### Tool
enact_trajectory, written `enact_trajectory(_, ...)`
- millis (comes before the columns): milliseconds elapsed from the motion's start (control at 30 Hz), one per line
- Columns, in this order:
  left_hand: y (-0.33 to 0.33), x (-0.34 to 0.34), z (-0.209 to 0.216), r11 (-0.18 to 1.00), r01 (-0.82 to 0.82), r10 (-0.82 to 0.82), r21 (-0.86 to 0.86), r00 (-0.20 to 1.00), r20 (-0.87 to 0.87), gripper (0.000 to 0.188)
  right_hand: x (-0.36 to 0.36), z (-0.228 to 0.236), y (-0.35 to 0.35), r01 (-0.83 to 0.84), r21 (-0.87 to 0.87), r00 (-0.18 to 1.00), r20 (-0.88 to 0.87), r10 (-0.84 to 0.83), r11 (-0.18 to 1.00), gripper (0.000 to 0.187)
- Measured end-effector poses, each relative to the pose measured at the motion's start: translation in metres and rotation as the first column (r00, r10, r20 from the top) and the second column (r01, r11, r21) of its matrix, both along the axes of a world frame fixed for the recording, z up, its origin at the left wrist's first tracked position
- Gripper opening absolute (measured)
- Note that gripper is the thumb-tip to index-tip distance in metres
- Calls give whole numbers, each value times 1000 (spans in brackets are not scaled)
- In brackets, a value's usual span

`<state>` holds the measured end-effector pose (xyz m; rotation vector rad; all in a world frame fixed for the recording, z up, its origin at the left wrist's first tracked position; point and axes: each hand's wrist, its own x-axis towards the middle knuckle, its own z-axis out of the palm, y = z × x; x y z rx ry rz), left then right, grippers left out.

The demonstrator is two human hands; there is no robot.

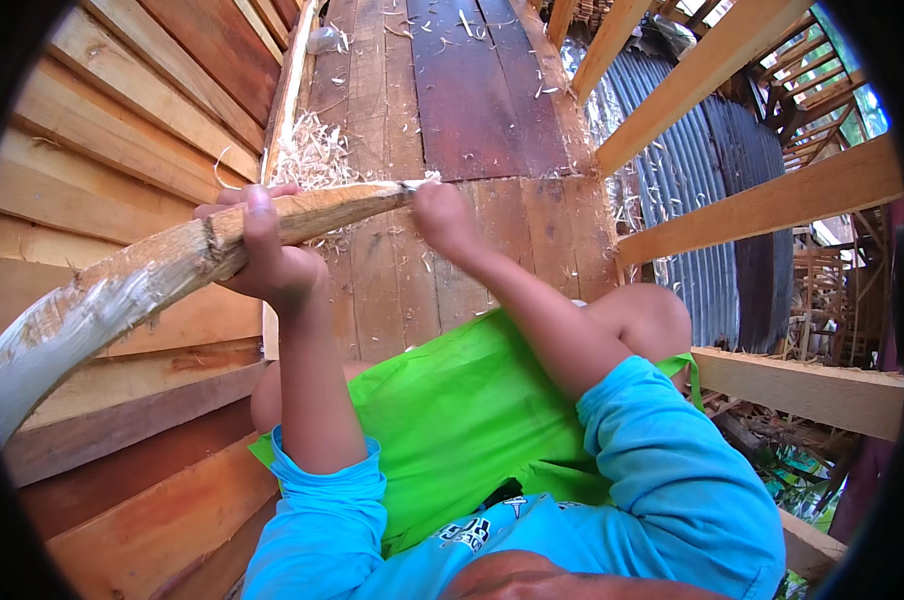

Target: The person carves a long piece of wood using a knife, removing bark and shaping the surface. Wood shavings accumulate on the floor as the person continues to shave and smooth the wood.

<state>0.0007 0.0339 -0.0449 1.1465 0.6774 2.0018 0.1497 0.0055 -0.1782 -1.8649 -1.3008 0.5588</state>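
A long, curved piece of wood [142,265] rises from the left edge toward the middle, pale and rough at its thick near part and tapering at the other end. My left hand [272,250] is closed around it from below, thumb up along its side. At the thin end, my right hand [442,215] is closed in a fist. A small dark bit [409,187] shows between that fist and the wood; what the fingers hold is mostly hidden. A green apron [462,410] covers my lap, over bent knees.
Pale wood shavings [312,155] are heaped on the plank floor [367,85] beside the left plank wall [122,130]. A clear object [322,40] lies farther along it. Wooden rails [762,200] run along the right, with corrugated metal sheets [692,180] beyond.
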Motion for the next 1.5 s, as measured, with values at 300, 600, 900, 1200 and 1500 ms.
enact_trajectory(300,8,-16,-5,999,12,-11,-30,999,41,22,-21,39,-2,-28,-140,996,-85,16,990,53)
enact_trajectory(600,24,-31,-16,964,-36,97,-264,970,222,25,-18,17,-2,-114,-243,992,-79,98,963,48)
enact_trajectory(900,20,-19,-11,979,-26,61,-203,984,168,23,1,-5,4,-129,-133,990,-77,119,983,44)
enact_trajectory(1200,23,-18,-17,983,-34,66,-181,983,171,22,-3,2,0,-107,-236,994,-41,100,966,46)
enact_trajectory(1500,11,-13,-6,997,-47,50,-59,997,53,22,-22,40,-5,-217,-95,975,-75,210,972,46)
